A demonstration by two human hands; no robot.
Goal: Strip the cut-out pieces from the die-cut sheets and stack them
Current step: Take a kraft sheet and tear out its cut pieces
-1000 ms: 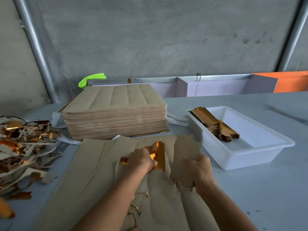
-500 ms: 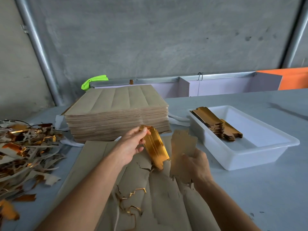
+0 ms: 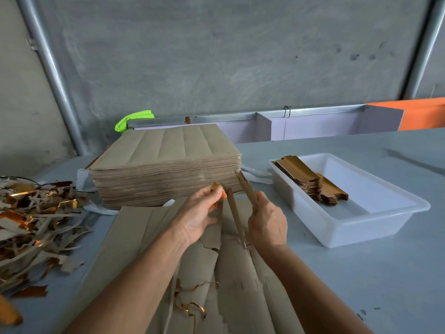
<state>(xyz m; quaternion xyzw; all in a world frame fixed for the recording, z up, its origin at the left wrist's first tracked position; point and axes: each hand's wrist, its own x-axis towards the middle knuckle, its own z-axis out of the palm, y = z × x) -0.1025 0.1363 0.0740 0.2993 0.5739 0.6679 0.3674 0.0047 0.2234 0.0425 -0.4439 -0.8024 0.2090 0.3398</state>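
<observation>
The left hand (image 3: 201, 214) is pinching one cut-out piece (image 3: 234, 214) and the right hand (image 3: 267, 221) gripping another (image 3: 246, 189), both held edge-on above the torn sheet (image 3: 134, 237), beside the tray (image 3: 375, 233) of stacked pieces (image 3: 310, 180).

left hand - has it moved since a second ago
Yes. The left hand has lifted off the torn sheet and now holds a gold piece in front of the tall sheet stack, close to the right hand.

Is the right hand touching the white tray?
Apart. Head view: the right hand grips a cut-out piece, with bare table showing between it and the white tray.
</observation>
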